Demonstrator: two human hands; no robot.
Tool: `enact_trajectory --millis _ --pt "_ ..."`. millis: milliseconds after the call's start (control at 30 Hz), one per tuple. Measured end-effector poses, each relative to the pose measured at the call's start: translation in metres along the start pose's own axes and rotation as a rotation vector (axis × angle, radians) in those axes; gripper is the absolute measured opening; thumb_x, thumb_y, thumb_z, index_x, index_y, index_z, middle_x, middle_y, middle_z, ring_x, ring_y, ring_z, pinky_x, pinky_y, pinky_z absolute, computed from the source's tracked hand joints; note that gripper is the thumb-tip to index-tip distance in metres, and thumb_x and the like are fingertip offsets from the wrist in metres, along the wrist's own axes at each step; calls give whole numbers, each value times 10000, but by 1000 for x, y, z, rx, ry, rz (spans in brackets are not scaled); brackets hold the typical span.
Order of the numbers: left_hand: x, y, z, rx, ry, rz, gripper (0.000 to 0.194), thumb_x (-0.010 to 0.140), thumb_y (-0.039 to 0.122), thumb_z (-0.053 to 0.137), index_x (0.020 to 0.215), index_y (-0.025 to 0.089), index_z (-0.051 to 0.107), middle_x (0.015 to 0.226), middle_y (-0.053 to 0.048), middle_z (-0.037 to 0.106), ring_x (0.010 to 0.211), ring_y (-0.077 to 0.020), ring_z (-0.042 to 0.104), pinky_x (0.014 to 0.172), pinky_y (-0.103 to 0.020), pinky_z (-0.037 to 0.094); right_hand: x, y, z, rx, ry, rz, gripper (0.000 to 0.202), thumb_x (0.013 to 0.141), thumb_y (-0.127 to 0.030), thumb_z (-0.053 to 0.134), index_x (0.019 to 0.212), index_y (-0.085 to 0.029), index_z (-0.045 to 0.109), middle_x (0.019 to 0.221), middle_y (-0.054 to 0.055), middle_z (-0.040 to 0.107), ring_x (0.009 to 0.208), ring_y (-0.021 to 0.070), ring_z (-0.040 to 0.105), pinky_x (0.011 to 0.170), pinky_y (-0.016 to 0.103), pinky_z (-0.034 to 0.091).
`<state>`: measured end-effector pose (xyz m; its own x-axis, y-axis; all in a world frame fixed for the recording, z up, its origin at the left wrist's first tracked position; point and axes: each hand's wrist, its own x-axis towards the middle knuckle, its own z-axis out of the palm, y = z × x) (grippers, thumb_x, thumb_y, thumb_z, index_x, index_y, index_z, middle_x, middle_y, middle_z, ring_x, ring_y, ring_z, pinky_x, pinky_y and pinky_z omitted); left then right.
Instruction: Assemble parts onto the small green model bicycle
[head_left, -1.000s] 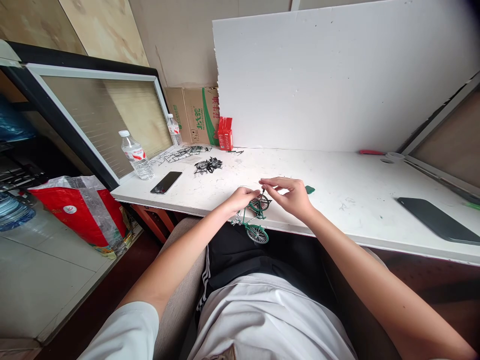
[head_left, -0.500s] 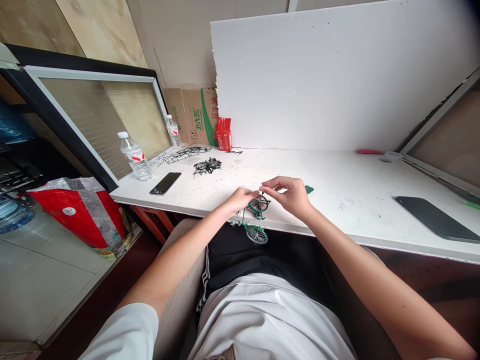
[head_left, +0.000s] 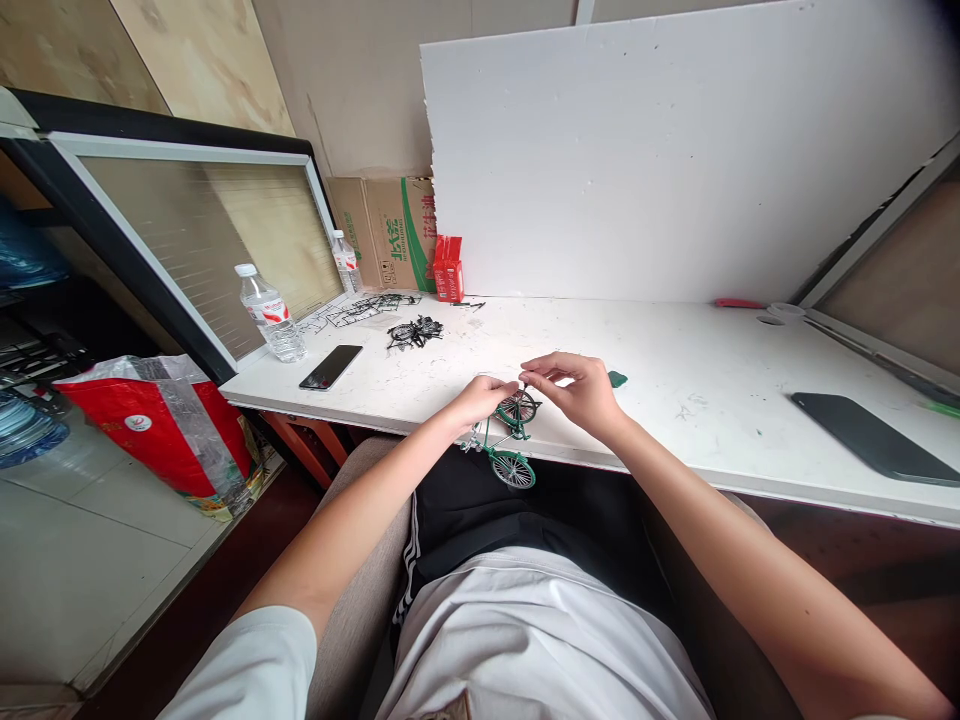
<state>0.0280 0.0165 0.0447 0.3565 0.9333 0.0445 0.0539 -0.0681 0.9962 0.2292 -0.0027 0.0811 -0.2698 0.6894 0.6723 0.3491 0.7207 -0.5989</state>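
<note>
A small green model bicycle (head_left: 512, 467) hangs over the front edge of the white table (head_left: 652, 440), its lower wheel below the edge. My left hand (head_left: 480, 398) grips it by the upper wheel end. Close beside, my right hand (head_left: 574, 388) has thumb and forefinger pinched at a small dark part at the top of the bicycle. The fingertips of both hands nearly meet there. A little green piece (head_left: 617, 379) lies on the table just right of my right hand.
Black model parts (head_left: 415, 332), thin black frames (head_left: 367, 309), a phone (head_left: 331, 367), a water bottle (head_left: 271, 315) and a red box (head_left: 449, 269) occupy the left side. A dark flat object (head_left: 874, 438) lies right, and a white board (head_left: 600, 160) stands behind.
</note>
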Motion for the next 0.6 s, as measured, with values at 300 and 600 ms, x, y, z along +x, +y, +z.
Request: enact_trajectory --millis 300,600 --pt "1 -3 -2 -21 -24 5 580 818 650 809 990 96 797 1030 -152 778 1017 -273 667 956 -396 444 -1 -9 -3 -10 -75 -22 272 981 -470 717 1066 -257 863 1074 67 835 943 265 799 745 368 689" --pt "-2 2 1 -22 9 -16 486 804 574 833 896 101 769 904 -115 754 917 -240 636 865 -361 425 1 -5 -5 26 -48 61 332 929 -535 774 990 -220 860 1007 87 841 861 274 809 801 411 692"
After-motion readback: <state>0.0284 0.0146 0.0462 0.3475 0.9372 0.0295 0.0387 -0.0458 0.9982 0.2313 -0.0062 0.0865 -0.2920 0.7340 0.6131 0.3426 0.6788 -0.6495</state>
